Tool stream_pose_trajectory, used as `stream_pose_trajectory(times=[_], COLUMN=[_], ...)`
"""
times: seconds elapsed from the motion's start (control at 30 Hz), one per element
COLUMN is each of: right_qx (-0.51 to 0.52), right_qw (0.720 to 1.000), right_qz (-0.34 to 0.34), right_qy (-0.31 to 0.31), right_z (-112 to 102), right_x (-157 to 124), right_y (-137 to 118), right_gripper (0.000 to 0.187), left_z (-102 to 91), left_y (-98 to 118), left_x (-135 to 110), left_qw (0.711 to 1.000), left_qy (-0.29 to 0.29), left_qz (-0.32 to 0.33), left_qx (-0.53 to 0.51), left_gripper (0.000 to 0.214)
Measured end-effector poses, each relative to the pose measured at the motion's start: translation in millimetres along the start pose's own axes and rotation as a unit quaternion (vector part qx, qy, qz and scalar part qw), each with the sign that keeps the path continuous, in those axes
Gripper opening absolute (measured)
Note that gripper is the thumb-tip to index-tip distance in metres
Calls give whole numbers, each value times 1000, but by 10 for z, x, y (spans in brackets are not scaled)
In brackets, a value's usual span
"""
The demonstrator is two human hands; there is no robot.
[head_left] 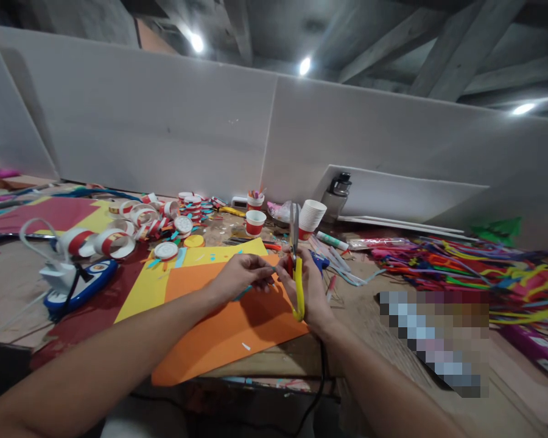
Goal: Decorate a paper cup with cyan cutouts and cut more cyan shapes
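Note:
My right hand [314,289] is wrapped around scissors [295,228] with yellow handles, their blades pointing up. Beside it, my left hand [240,274] is closed in a pinch, its fingertips meeting the fingers of my right hand. Something small and dark blue-green shows between the fingertips, too small to name. Under both hands lies a sheet of orange paper [194,337], which overlaps yellow paper [139,295]. A blue strip [242,294] shows just below my left hand, and a white scrap [246,346] rests on the orange sheet.
Paper cups [255,222] and a cup stack [312,214] stand behind my hands. Cut cup rings [114,242] and a blue power strip [84,286] are at left. Colourful pipe cleaners [456,261] lie at right. A white board [164,115] rises behind the table.

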State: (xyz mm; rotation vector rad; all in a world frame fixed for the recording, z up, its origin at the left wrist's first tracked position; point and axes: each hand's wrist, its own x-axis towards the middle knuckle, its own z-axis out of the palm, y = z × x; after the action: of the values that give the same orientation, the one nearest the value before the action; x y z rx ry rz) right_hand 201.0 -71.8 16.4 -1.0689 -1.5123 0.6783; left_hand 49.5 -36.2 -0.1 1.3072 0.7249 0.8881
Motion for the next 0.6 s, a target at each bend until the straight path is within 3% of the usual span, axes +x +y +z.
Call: stream_pose_trajectory(times=[0.27,0.6], right_qx=[-22,-35], right_qw=[1000,999], right_qz=[4,0], right_qy=[16,22], right_z=[-17,-29], right_x=[18,40], right_y=[-133,-84], right_gripper=[34,36], left_z=[3,-17], left_y=[75,41], left_x=[-27,-24], left_qw=[1000,998], left_qy=[8,-23], left_qz=[-20,-48], left_qx=[7,-28], left_gripper=[35,35])
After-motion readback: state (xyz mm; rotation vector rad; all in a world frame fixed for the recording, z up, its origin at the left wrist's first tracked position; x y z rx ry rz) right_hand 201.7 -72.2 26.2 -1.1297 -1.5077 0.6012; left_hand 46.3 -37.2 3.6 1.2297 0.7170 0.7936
